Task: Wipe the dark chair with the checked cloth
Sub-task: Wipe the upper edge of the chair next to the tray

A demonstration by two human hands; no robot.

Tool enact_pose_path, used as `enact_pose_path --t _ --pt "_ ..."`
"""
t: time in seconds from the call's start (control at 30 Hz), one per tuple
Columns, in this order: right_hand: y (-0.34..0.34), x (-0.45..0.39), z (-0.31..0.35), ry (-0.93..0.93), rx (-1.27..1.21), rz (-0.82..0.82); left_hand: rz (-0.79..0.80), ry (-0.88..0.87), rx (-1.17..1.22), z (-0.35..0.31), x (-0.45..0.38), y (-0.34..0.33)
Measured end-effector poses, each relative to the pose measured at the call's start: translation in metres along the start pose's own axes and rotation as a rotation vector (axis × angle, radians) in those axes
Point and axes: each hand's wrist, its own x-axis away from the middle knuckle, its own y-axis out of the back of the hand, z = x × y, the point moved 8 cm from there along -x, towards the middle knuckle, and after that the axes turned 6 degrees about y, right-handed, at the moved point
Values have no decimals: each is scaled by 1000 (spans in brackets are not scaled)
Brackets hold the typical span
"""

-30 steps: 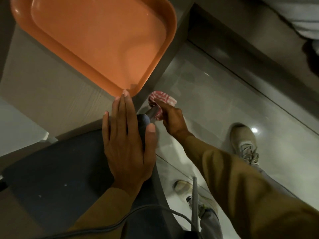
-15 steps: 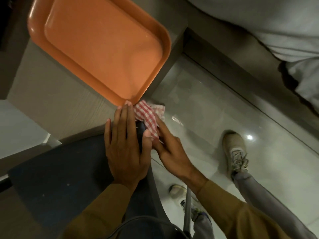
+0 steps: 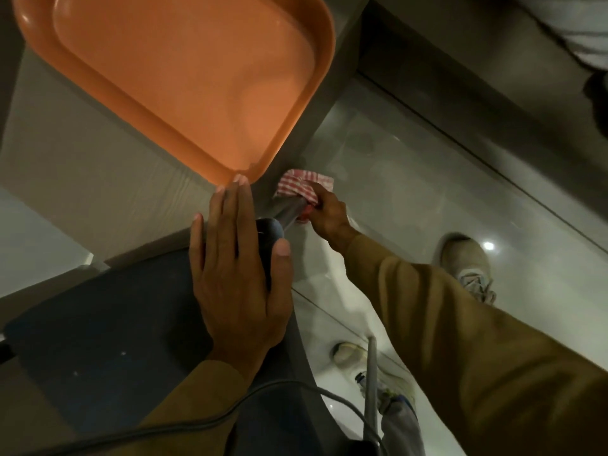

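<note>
Below the counter (image 3: 98,179) edge, our right hand (image 3: 327,213) gripped the checked cloth (image 3: 301,185) against the dark chair (image 3: 98,340) leg; our left hand (image 3: 237,274) lay open on the seat.

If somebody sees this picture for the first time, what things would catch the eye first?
First the big orange tray, filling the upper left on the pale table. Next the left hand, flat on the dark chair at centre. Beside it, the right hand presses the checked cloth against the chair's metal leg.

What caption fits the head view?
Left hand braces the chair; right hand rubs cloth on its leg.
</note>
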Motion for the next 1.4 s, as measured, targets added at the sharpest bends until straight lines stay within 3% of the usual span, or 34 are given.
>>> enact_pose_path --t 0.33,0.5,0.77,0.9,1.07,1.17,1.4 --pt "-18 143 63 170 -348 103 67 21 -48 -4 -2 1" --pt "-12 105 53 299 -113 -81 52 19 -50 -3 -1 -1" --pt "-9 11 1 -37 -246 -160 31 2 -39 -1 0 -5" --pt "-9 46 20 24 -254 -126 29 17 -43 -2 -1 -1" --pt "-16 129 58 233 -221 -35 51 33 -69 -3 -2 0" --pt "-18 134 60 284 -224 -60 65 35 -73 -4 -2 -1" --pt "-17 52 9 88 -221 -155 54 20 -46 -1 0 -3"
